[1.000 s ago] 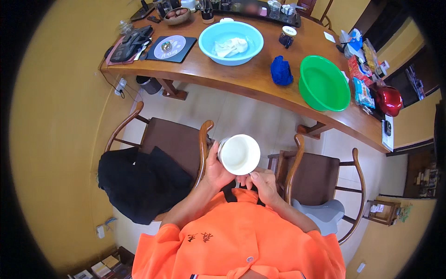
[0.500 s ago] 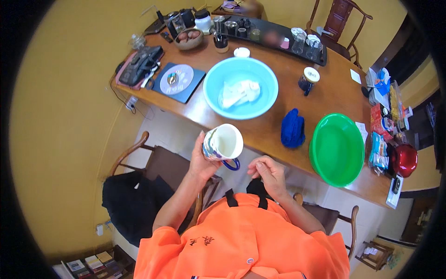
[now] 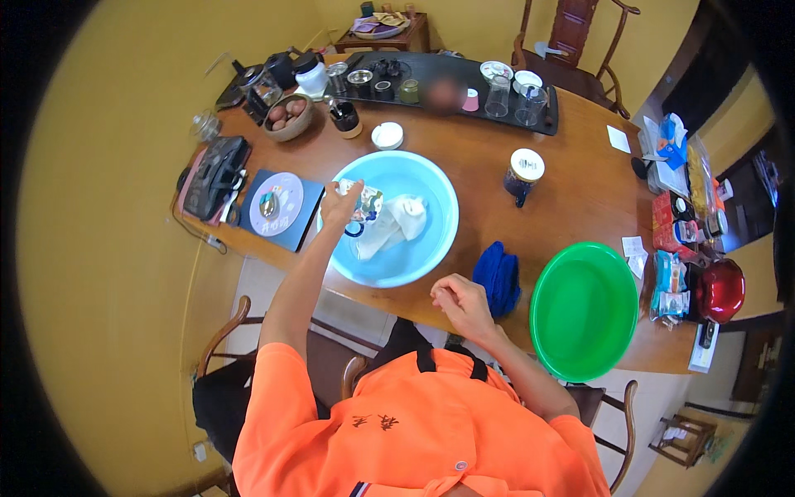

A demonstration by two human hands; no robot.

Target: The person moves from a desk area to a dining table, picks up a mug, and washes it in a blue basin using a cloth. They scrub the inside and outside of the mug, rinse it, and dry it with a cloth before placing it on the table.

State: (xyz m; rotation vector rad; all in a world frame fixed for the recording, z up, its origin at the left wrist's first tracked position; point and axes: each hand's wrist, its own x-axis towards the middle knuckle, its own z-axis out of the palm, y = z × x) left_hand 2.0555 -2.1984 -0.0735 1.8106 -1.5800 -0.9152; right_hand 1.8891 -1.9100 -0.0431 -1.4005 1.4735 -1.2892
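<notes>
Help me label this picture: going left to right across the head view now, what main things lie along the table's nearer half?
Lilac disc, light-blue basin, dark-blue cloth bundle, green basin, blue-and-white packets, shiny red object.

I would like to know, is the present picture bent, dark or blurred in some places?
Head view: corners fall to black, and the edge of the table bows; head view: a blurred patch on the dark tray hides what is there; head view: the patterned mug in the left hand is small, but its colours show.
</notes>
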